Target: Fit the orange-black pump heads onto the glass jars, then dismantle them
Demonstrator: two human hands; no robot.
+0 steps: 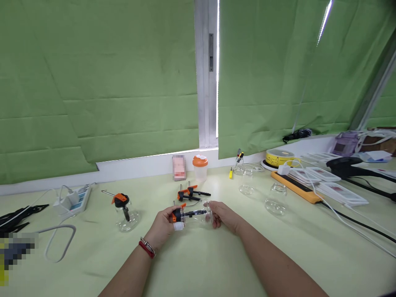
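Observation:
A clear glass bottle (198, 219) lies sideways between my hands, its black stem running lengthwise inside. My left hand (163, 225), with white wrapping on one finger, is closed round the black-and-orange lid (177, 215) at the bottle's left end. At the other end, the fingers of my right hand (219, 214) grip the wide glass base. Just behind are loose black-and-orange lids (188, 194) with black stems. To the left stands another glass bottle (128, 220) with the same kind of lid fitted, its metal spout pointing left.
Open glass bottles (276, 204) stand to the right. Behind my hands are an orange-lidded plastic cup (200, 167) and a blurred pink box (179, 167). An orange power strip (296, 187) with cables lies at right, a white power strip (74, 202) at left.

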